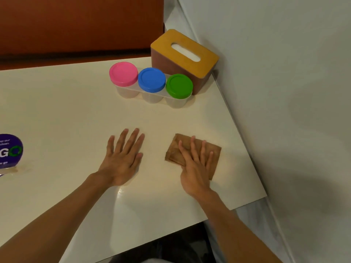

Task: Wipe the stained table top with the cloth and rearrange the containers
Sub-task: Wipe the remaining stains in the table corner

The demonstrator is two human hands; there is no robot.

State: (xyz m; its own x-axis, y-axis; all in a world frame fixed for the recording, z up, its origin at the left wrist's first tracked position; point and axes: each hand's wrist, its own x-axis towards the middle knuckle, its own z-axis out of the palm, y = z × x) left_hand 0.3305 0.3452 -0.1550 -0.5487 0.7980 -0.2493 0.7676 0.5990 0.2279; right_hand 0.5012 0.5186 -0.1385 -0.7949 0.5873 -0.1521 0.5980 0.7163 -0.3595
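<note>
A folded brown cloth [212,150] lies flat on the cream table top [66,114] near its right edge. My right hand [195,164] presses down on the cloth with fingers spread. Flat on the bare table just left of the cloth rests my left hand [123,158], fingers apart, holding nothing. Three clear containers stand in a row in a clear holder at the back: pink lid [123,73], blue lid [151,79], green lid [179,86].
A brown tissue box with a yellow top [185,54] stands behind the containers, against the grey wall [284,92]. A purple sign [9,150] sits at the left edge. The table's right edge runs close to the cloth.
</note>
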